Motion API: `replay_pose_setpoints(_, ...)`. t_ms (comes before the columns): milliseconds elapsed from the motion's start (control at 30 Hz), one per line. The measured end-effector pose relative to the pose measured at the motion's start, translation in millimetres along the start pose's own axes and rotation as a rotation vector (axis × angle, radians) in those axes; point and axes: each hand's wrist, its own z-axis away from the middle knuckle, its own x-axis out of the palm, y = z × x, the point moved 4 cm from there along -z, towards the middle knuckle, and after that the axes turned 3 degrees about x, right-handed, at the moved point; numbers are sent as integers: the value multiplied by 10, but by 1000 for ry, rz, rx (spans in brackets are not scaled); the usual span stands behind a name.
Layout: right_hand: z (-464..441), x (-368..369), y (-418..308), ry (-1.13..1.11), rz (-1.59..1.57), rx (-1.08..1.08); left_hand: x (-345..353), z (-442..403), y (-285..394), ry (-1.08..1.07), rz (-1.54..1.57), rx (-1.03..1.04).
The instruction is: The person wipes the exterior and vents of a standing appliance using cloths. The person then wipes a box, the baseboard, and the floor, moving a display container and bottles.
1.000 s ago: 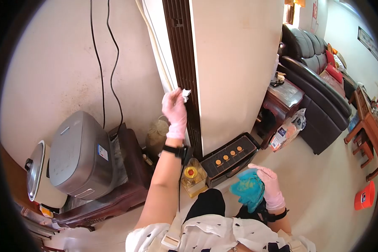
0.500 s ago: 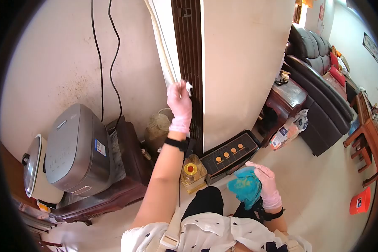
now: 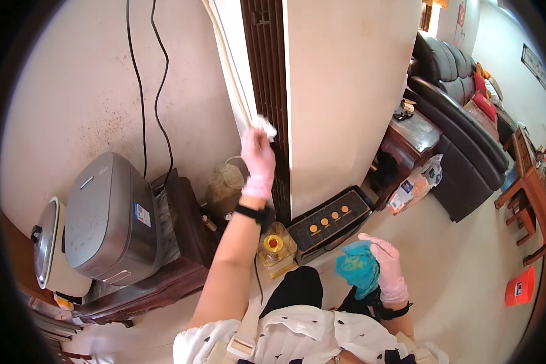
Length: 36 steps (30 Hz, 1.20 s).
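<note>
Inside a pink glove, my left hand (image 3: 258,155) reaches up to the wall corner with its fingers closed on a crumpled white tissue (image 3: 266,128). It is right by a cream cable (image 3: 232,67) that runs down a white strip beside dark brown slats (image 3: 267,67); whether the tissue touches the cable I cannot tell. Low at my right side, my right hand (image 3: 389,270), also gloved in pink, is wrapped around a bunched teal cloth (image 3: 358,267). The cloth's far side is hidden from me.
A grey rice cooker (image 3: 112,224) and a lidded pot (image 3: 53,249) stand on a dark wooden cabinet (image 3: 191,224) at left. On the floor are a yellow-capped clear jug (image 3: 277,255), a black box with orange knobs (image 3: 330,218) and a red bin (image 3: 520,288). A dark leather sofa (image 3: 461,139) is at right.
My left hand has moved slightly down along the wall corner, and more of the white tissue shows. The teal cloth has shifted a little to the right in my right hand.
</note>
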Motion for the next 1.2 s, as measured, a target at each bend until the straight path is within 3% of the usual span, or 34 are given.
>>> replay_pose_setpoints(67, 14, 26, 18, -23, 70, 19, -52, 666, -366, -197, -10, -258)
replay_pose_setpoints(133, 81, 70, 33, -42, 46, 76, -158, 976, -609, -670, -171, -482)
replay_pose_setpoints(200, -1, 89, -12, -62, 19, 94, -182, 591, -511, -231, 261, -582)
replay_pose_setpoints(233, -6, 73, -25, -66, 26, 66, -210, 168, -218, -93, 311, -552)
replay_pose_setpoints(267, 19, 52, -23, -69, 38, 50, -155, -167, -53, -67, 494, -464)
replay_pose_setpoints(333, 8, 42, -58, -43, 36, 53, 79, -459, 156, -35, 344, -136)
replay_pose_setpoints(400, -2, 32, -106, -12, 21, 46, 16, -309, 166, -16, 33, 35)
replay_pose_setpoints(433, -2, 16, -77, -9, 35, 17, 21, -40, 40, -23, 124, -98)
replay_pose_setpoints(467, 48, 6, -50, -11, 30, 26, -19, 261, -60, -76, 17, -76)
replay_pose_setpoints(533, 78, 14, -21, -34, 125, 24, -138, 621, -200, -332, -16, -267)
replay_pose_setpoints(567, 81, 20, -25, -35, 119, 8, -116, 512, -201, -327, -12, -251)
replay_pose_setpoints(633, 109, 22, -46, -64, 128, 55, -83, 155, -154, -158, 325, -456)
replay_pose_setpoints(667, 114, 33, -103, -60, 133, 56, -126, -260, 57, -126, 111, -276)
replay_pose_setpoints(700, 119, 62, -176, -72, 129, 50, -28, -528, 109, -49, 313, -259)
replay_pose_setpoints(733, 131, 68, -215, -83, 124, 51, 31, -755, 269, 1, 222, -78)
replay_pose_setpoints(800, 99, -19, -148, -51, 111, 35, 189, -619, 19, 37, 253, -56)
replay_pose_setpoints(867, 110, -71, -103, -24, 85, 3, 4, -143, 73, 0, 105, -165)
replay_pose_setpoints(933, 111, -61, -73, -41, 47, 15, -53, 666, -292, -197, -18, -424)
replay_pose_setpoints(967, 117, -32, -56, -46, 42, 13, -106, 1013, -478, -393, -105, -427)
replay_pose_setpoints(1000, 137, 3, -17, -50, 37, 68, -134, 1309, -594, -598, -280, -672)
replay_pose_setpoints(1033, 155, 31, 10, -53, 35, 121, -126, 1613, -808, -1054, -453, -701)
replay_pose_setpoints(1067, 176, 35, 6, -55, 40, 114, -207, 1654, -796, -1184, -219, -665)
replay_pose_setpoints(1133, 150, 28, -17, -69, 141, 32, -227, 1402, -899, -647, -172, -700)
replay_pose_setpoints(1167, 162, -6, -39, -65, 69, 98, -193, 1156, -792, -411, 385, -991)
replay_pose_setpoints(1200, 158, -35, -64, -50, 73, 107, -233, 855, -585, -268, 536, -855)
